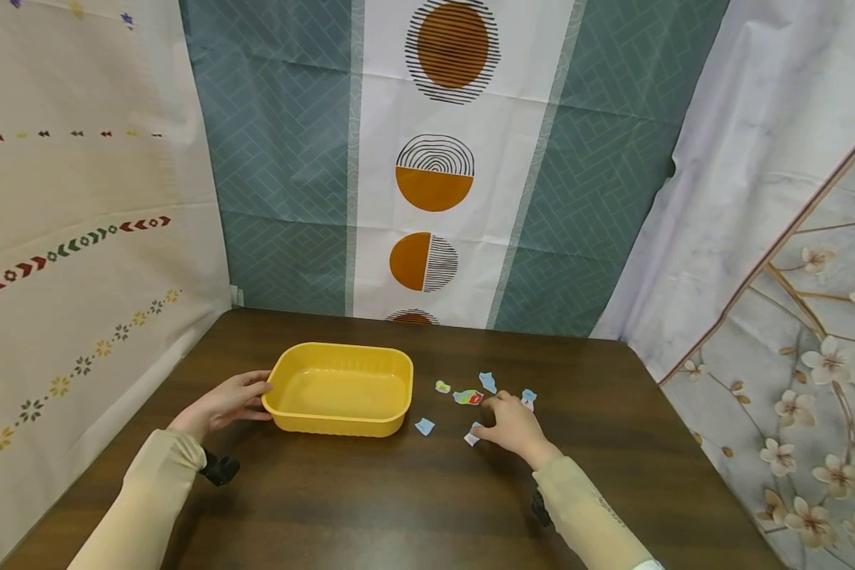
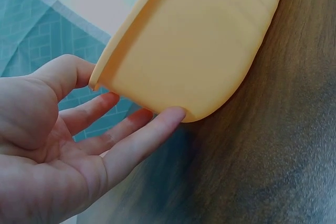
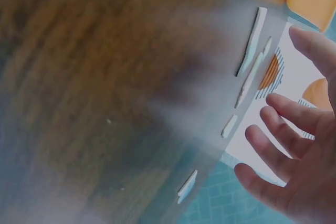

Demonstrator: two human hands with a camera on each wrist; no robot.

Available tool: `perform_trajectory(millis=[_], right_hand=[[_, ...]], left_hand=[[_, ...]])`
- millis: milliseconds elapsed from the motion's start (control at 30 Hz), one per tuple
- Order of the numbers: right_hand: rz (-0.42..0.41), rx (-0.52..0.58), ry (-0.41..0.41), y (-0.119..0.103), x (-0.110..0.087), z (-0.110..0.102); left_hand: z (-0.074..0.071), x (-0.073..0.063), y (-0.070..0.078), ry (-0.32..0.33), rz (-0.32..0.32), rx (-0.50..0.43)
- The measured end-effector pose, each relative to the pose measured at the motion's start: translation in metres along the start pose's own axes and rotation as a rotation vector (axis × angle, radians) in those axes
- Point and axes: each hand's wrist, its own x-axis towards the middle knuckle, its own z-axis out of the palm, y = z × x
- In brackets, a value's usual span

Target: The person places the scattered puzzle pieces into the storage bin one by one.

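Note:
A yellow rectangular plastic tray (image 1: pixel 338 392) sits on the table, its inside bare. My left hand (image 1: pixel 235 400) is at the tray's left end. In the left wrist view, the fingertips (image 2: pixel 173 113) touch its outer wall and the thumb lies by the rim. My right hand (image 1: pixel 516 427) hovers over small flat pieces with irregular edges, fingers apart and bent loosely, nothing between them. A pale piece (image 1: pixel 471 438) lies by its thumb and a light blue one (image 1: pixel 529 396) beyond its knuckles. Farther left lie a red-and-green piece (image 1: pixel 468 397) and a small yellow-green one (image 1: pixel 442 387).
Another light blue piece (image 1: pixel 424 427) lies close to the tray's right side, and one more (image 1: pixel 488 382) farther back. The dark wooden table (image 1: pixel 370 499) ends at a patterned cloth (image 1: pixel 427 190) behind, with hanging cloths at both sides.

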Motion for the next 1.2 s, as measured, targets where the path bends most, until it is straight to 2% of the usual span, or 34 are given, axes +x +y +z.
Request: perform_trajectory(millis=[267, 500, 733, 1000, 1200], right_hand=[[0.034, -0.016, -0.062, -0.001, -0.003, 0.009], [0.037, -0.042, -0.074, -0.001, -0.004, 0.015], [0.058, -0.021, -0.104, -0.002, -0.004, 0.018], [0.056, -0.012, -0.090, -0.004, -0.006, 0.016], [0.054, -0.001, -0.081, -0.004, -0.006, 0.017]], left_hand=[[-0.001, -0.001, -0.004, 0.000, 0.003, -0.005], [-0.001, -0.001, -0.005, -0.002, 0.012, -0.009], [-0.002, -0.001, -0.007, 0.000, 0.015, -0.012], [-0.001, -0.001, -0.004, -0.011, 0.026, -0.016], [0.000, -0.001, -0.003, 0.006, 0.011, -0.027]])
